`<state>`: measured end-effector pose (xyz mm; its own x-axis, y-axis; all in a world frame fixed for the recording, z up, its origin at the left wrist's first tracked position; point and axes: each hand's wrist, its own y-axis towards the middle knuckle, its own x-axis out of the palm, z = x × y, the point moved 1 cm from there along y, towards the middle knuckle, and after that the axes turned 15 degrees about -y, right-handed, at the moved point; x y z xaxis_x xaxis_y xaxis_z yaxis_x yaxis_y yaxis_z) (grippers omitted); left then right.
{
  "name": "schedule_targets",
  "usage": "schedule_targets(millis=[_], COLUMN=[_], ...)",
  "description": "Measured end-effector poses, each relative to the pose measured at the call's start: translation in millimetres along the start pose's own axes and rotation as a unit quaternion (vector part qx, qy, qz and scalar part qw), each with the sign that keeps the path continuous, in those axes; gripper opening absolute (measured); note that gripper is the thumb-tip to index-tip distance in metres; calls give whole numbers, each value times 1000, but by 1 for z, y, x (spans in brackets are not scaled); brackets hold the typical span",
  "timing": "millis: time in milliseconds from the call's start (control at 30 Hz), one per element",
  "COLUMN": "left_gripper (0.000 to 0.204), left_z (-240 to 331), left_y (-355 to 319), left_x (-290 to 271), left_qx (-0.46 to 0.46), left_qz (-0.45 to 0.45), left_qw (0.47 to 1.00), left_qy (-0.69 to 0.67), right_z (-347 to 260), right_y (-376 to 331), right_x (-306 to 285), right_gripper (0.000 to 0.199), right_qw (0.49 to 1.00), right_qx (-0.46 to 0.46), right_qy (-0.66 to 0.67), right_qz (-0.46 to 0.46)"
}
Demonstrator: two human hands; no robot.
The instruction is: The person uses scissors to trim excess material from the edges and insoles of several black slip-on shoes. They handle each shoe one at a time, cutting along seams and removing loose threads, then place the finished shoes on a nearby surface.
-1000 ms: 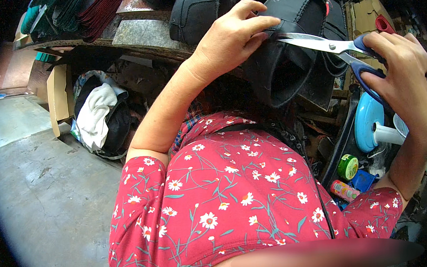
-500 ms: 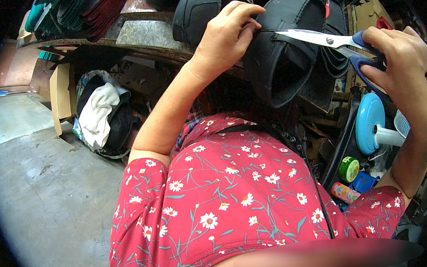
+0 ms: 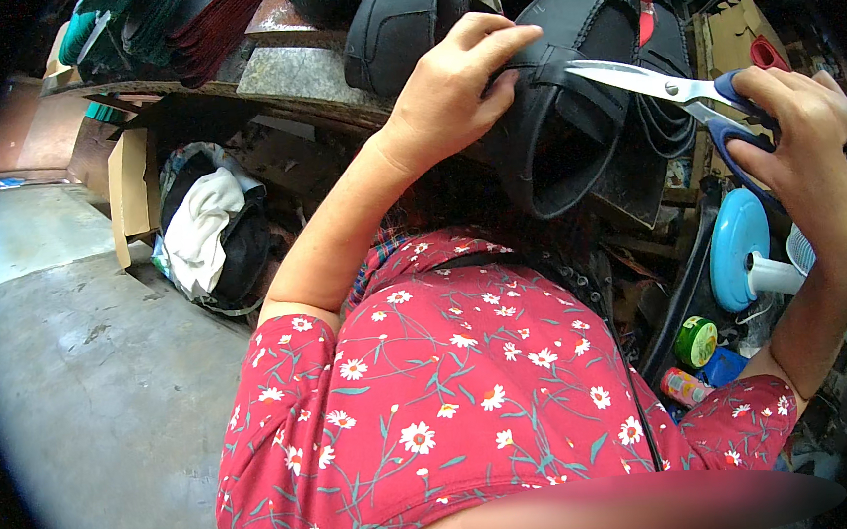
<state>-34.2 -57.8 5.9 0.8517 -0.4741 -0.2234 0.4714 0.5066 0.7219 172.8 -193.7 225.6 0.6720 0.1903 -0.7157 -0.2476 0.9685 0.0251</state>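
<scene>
My right hand (image 3: 802,120) is closed round the dark blue handles of a pair of scissors (image 3: 663,88). The steel blades point left, only slightly parted, their tips over the strap of a black shoe upper (image 3: 578,19). At the upper's left edge is my left hand (image 3: 457,88), its thumb and index finger apart with nothing visible between them. The index fingertip lies at the upper's surface; whether it presses on it I cannot tell. The rounded opening of the upper faces me. Another black upper (image 3: 395,23) lies just left, partly behind my left hand.
A worn bench edge (image 3: 294,73) runs below the uppers, with green and dark red bundled strips (image 3: 216,32) at its far left. Below stand an open cardboard box (image 3: 132,193) and a bag with white cloth (image 3: 204,227). A blue round-topped object (image 3: 739,250) and a green tin (image 3: 695,341) are at right.
My left thumb and index finger have gone from pinched together to apart. The scissors and right hand have shifted slightly right and down, and the blades have parted a little.
</scene>
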Motion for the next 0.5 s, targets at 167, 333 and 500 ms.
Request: schedule_targets(millis=[167,333,500], left_gripper=[18,13,11], left_z=[-2,-4,1], left_y=[5,-1,2], left_x=[1,2,-2], left_qx=[47,26,29], left_qz=[-22,-9,32], left_qw=[995,998,997], left_qy=[81,62,62], right_z=[-5,-22,-21], right_y=[10,25,29], right_x=[-2,-5,-1], right_gripper=[40,37,36], right_qw=[999,998,993], right_qx=[-41,-52,-93], right_qy=[-3,-18,-60], right_qz=[-18,-12,-36])
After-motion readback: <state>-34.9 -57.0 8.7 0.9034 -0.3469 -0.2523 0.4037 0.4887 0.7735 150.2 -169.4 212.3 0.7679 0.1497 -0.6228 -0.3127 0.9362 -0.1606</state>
